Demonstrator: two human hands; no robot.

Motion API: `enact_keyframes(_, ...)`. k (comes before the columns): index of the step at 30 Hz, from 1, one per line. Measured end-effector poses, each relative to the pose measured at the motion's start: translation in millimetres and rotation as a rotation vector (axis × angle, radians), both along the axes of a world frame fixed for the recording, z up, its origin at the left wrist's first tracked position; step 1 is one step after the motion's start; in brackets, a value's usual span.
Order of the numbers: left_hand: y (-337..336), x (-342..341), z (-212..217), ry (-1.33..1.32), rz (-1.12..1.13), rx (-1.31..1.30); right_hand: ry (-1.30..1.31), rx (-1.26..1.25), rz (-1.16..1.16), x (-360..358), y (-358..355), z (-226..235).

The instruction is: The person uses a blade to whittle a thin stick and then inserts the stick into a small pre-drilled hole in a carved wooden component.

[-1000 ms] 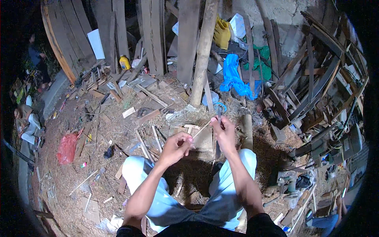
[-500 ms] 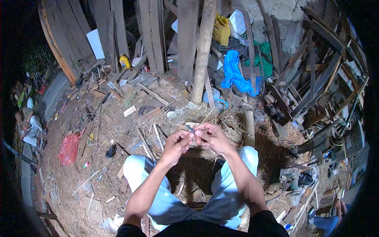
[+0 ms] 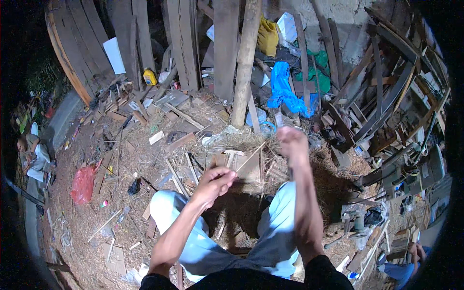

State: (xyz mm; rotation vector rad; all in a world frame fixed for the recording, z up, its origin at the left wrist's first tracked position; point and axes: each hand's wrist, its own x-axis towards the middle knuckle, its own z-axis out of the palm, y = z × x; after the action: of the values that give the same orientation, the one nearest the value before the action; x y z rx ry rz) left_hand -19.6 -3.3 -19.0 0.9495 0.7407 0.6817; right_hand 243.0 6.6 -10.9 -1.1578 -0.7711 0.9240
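Between the thumb and fingers of my left hand [image 3: 216, 185] a thin wooden stick [image 3: 252, 155] is pinched. It slants up and to the right, its far end free. My right hand [image 3: 293, 141] is raised apart from it, farther off and to the right. Motion smears its fingers, so whether it holds anything is unclear. Below the stick, beyond my knees, lies a flat wooden board [image 3: 250, 170]. A small pale wood piece [image 3: 234, 152] rests at the board's far edge.
Wood scraps and shavings litter the ground. A bamboo post [image 3: 245, 67] stands ahead, near blue plastic sheeting [image 3: 286, 92]. Tall planks [image 3: 182, 43] lean at the back, and piled timber [image 3: 382, 101] fills the right. One person [image 3: 36, 155] sits far left; another's arm [image 3: 411, 263] shows lower right.
My right hand has left my left hand, moving right and away. The dark blade seen between the hands before no longer shows there. My left hand still holds the stick, now tilted farther right.
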Motion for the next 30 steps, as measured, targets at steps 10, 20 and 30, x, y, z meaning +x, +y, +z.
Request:
enact_keyframes(10, 4, 6, 1, -0.074, 0.124, -0.029, -0.045, -0.082, 0.44, -82, -20, -4)
enact_keyframes(20, -5, 6, 0, -0.028, 0.047, -0.007, -0.036, -0.147, 0.31, -43, -3, 2)
enact_keyframes(30, -7, 10, -11, 0.12, 0.163, 0.292, -0.018, -0.188, 0.48, -65, -14, 0)
